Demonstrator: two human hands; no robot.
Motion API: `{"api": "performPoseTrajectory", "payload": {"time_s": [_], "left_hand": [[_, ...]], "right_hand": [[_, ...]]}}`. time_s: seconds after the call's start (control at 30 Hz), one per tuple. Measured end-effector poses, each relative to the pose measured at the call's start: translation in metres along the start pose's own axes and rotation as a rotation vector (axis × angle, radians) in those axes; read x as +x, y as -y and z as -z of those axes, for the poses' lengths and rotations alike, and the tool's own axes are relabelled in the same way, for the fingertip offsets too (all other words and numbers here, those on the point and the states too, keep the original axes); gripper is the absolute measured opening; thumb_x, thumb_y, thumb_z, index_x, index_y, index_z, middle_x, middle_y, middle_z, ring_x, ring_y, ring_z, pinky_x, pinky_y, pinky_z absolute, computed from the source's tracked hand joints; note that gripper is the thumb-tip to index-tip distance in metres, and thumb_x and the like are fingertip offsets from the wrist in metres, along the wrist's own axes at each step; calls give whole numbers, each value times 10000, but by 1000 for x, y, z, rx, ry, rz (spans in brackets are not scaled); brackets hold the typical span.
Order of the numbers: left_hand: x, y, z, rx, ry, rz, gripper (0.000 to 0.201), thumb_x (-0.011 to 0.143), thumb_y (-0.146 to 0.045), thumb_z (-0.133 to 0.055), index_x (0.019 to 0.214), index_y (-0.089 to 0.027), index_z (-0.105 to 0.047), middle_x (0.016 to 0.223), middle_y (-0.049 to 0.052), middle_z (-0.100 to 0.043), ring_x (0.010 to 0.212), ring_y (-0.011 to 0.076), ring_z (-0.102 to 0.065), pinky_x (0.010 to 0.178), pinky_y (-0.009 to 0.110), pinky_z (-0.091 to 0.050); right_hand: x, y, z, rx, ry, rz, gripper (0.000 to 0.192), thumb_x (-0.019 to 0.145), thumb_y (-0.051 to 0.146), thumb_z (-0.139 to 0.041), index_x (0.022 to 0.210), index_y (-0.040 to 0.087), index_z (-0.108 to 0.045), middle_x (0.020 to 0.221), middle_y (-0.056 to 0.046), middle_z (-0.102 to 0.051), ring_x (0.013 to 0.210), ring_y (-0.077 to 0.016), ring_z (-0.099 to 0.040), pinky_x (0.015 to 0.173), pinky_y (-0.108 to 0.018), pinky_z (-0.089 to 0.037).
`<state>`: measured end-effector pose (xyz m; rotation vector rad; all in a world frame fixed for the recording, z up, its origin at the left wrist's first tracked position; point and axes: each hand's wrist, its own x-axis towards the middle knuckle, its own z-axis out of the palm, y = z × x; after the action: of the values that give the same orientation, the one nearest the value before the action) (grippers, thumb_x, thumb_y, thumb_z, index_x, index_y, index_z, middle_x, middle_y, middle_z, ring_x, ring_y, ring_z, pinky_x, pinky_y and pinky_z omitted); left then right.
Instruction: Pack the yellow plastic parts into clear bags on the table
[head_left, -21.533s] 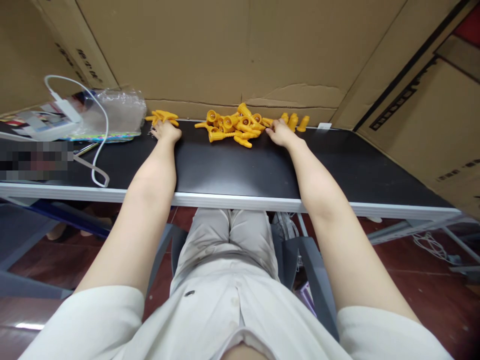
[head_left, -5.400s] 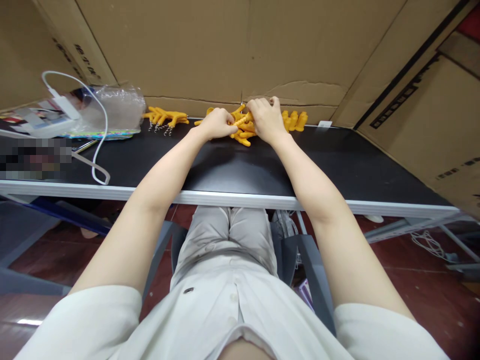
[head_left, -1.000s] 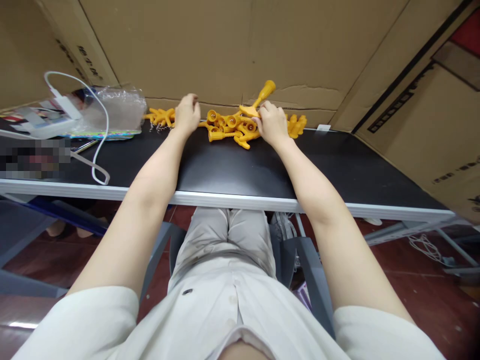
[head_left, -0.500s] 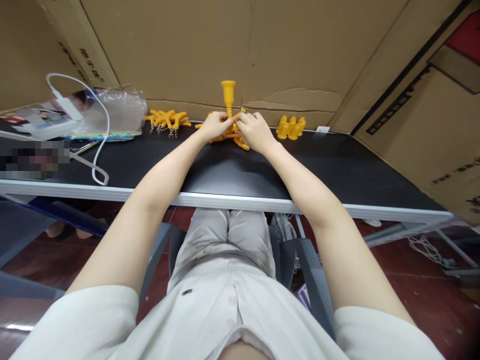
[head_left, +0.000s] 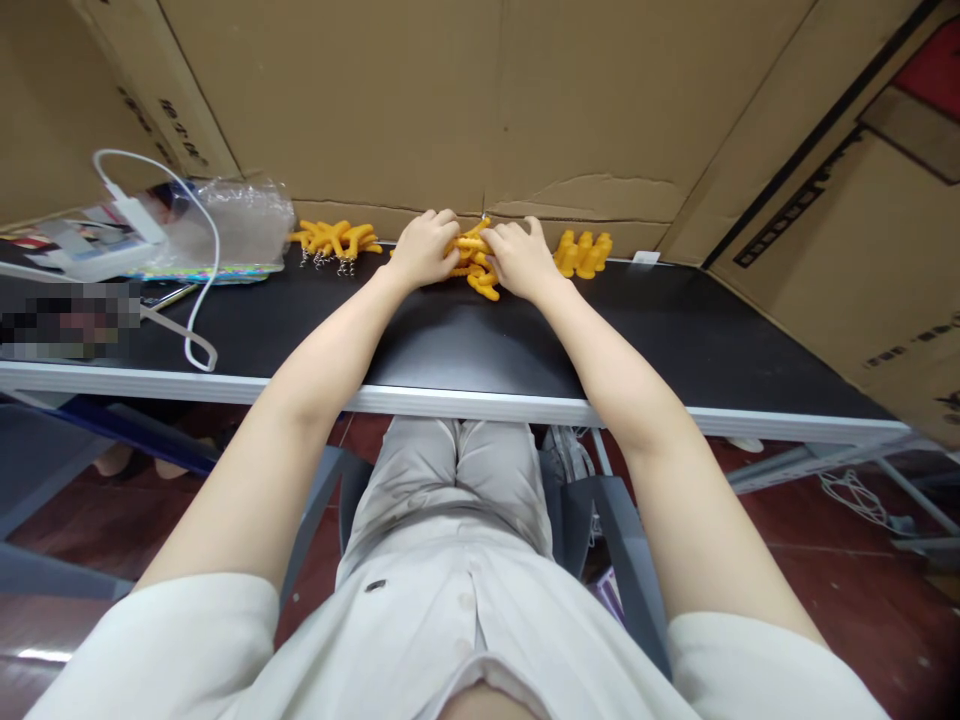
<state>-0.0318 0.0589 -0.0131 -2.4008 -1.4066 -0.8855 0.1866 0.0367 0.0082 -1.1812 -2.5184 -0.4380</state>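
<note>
My left hand (head_left: 426, 250) is closed, its fingers curled around a yellow plastic corkscrew piece (head_left: 471, 243) that lies level between my hands. My right hand (head_left: 519, 258) pinches the other end of this piece, with one finger lifted away. Most of the held piece is hidden behind the fingers. Just below and behind it lies a pile of yellow corkscrew handles (head_left: 484, 282) on the black tabletop. A thin metal point sticks up at the back of the pile.
Yellow handles with metal spirals (head_left: 334, 240) lie to the left. Several yellow cylindrical sleeves (head_left: 583, 255) stand to the right, near a small white card (head_left: 646, 258). Clear plastic bags (head_left: 232, 220) and a white cable (head_left: 216, 240) occupy the left end. A cardboard wall (head_left: 390, 100) closes the back.
The yellow flared piece that stood upright above my hands has tipped down out of sight between them. My left hand has closed over it, and my right hand has shifted slightly right.
</note>
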Motion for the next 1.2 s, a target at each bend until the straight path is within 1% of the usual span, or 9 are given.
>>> {"api": "performPoseTrajectory", "payload": {"time_s": [0.27, 0.4, 0.5, 0.6, 0.73, 0.83, 0.97, 1.1, 1.2], "left_hand": [[3, -2, 0, -59, 49, 105, 52, 833, -260, -679, 819, -213, -696, 974, 134, -691, 1138, 413, -678, 1036, 503, -537], [8, -7, 0, -206, 68, 213, 147, 821, -303, -703, 739, -220, -614, 800, 78, -614, 1044, 359, -697, 987, 457, -559], [9, -16, 5, -440, 204, 315, 228, 848, -375, -684, 717, -223, -577, 686, 52, -553, 889, 318, -707, 857, 442, -582], [7, -28, 17, -614, 352, 334, 294, 858, -428, -634, 674, -243, -499, 641, 49, -504, 727, 289, -681, 744, 459, -576], [5, -38, 34, -861, 575, 295, 365, 741, -481, -628, 595, -267, -371, 621, 13, -346, 517, 175, -441, 603, 414, -491], [6, -36, 40, -925, 729, 259, 420, 689, -574, -629, 555, -286, -353, 597, 13, -294, 471, 171, -323, 519, 420, -408], [9, -29, 39, -824, 651, 239, 483, 725, -719, -577, 589, -304, -371, 545, 40, -328, 487, 280, -495, 565, 524, -515], [9, -27, 38, -847, 640, 258, 506, 734, -747, -551, 595, -297, -366, 527, 44, -340, 475, 283, -519, 568, 541, -543], [7, -24, 40, -815, 635, 250, 474, 715, -717, -575, 594, -294, -397, 520, 60, -369, 495, 314, -567, 572, 559, -552]], "right_hand": [[6, 1, 0, -2, 33, -44, 451, 1104, 295, -440, 1468, 147, -662, 1413, -238, -739, 1384, -430, -618, 1300, -760, -266], [6, 5, 9, -43, -2, -53, 487, 1094, 217, -354, 1485, 157, -637, 1481, -232, -698, 1447, -418, -578, 1304, -702, -294], [5, 3, 14, -82, -49, -54, 549, 1092, 156, -251, 1463, 164, -655, 1485, -203, -686, 1488, -393, -558, 1299, -648, -309], [6, -1, 16, -99, -120, -24, 588, 1099, 157, -200, 1441, 183, -678, 1452, -169, -700, 1498, -394, -557, 1283, -656, -322], [4, 1, 23, -90, -150, -33, 626, 1111, 156, -146, 1440, 170, -679, 1497, -163, -685, 1518, -381, -549, 1304, -649, -298], [1, 9, 32, -84, -99, -94, 648, 1092, 114, -131, 1480, 97, -650, 1587, -199, -632, 1569, -348, -508, 1360, -564, -263], [-2, 16, 42, -68, -77, -138, 679, 1068, 114, -118, 1534, 68, -610, 1650, -215, -595, 1578, -323, -476, 1381, -487, -265], [-4, 11, 41, -76, -96, -131, 649, 1100, 170, -123, 1523, 116, -612, 1670, -183, -584, 1585, -314, -475, 1336, -501, -319], [-4, 2, 34, -61, -60, -46, 606, 1093, 213, -217, 1575, 156, -581, 1683, -150, -575, 1605, -305, -435, 1347, -515, -281]]}}
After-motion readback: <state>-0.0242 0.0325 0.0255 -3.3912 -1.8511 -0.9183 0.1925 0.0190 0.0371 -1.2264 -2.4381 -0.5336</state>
